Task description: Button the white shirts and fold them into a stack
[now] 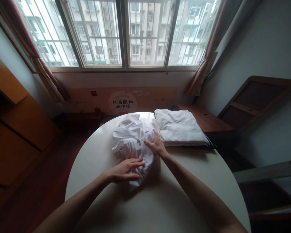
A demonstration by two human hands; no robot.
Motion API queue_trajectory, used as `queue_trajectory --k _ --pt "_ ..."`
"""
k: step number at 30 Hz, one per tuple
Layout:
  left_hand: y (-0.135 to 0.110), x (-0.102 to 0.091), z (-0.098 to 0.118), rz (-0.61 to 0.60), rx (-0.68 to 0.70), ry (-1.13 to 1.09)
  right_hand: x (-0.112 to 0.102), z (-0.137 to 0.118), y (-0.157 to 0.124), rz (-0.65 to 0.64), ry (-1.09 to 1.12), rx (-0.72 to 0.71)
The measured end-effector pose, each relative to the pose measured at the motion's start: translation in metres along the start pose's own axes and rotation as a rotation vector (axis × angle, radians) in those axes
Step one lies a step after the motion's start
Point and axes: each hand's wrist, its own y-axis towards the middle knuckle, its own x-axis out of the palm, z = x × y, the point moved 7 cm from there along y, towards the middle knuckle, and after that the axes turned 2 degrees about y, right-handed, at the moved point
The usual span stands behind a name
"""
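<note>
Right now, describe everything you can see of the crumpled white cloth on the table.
The crumpled white cloth looks like thin, smooth fabric, bunched in a loose, heavily creased heap, with a pointed corner toward the person. Its full shape is hidden in the folds. It lies on the pale table, left of the folded white pile; whether those two touch is unclear. Of the hands, the left hand lies over its near part, the right hand against its right side.

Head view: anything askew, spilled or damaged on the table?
Mostly the white cloth at the left hand and right hand: heavily rumpled, unlike the folded white stack beside it. A dark layer pokes out beneath the stack. No visible spill or damage.
</note>
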Motion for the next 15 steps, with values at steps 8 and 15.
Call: queue_trajectory --k 8,15 --pt "-0.016 -0.036 -0.044 0.672 -0.480 0.429 -0.007 -0.019 -0.028 -0.063 0.031 0.042" --pt "-0.013 -0.046 -0.054 0.646 -0.503 0.329 -0.057 -0.015 -0.039 0.107 -0.085 0.031"
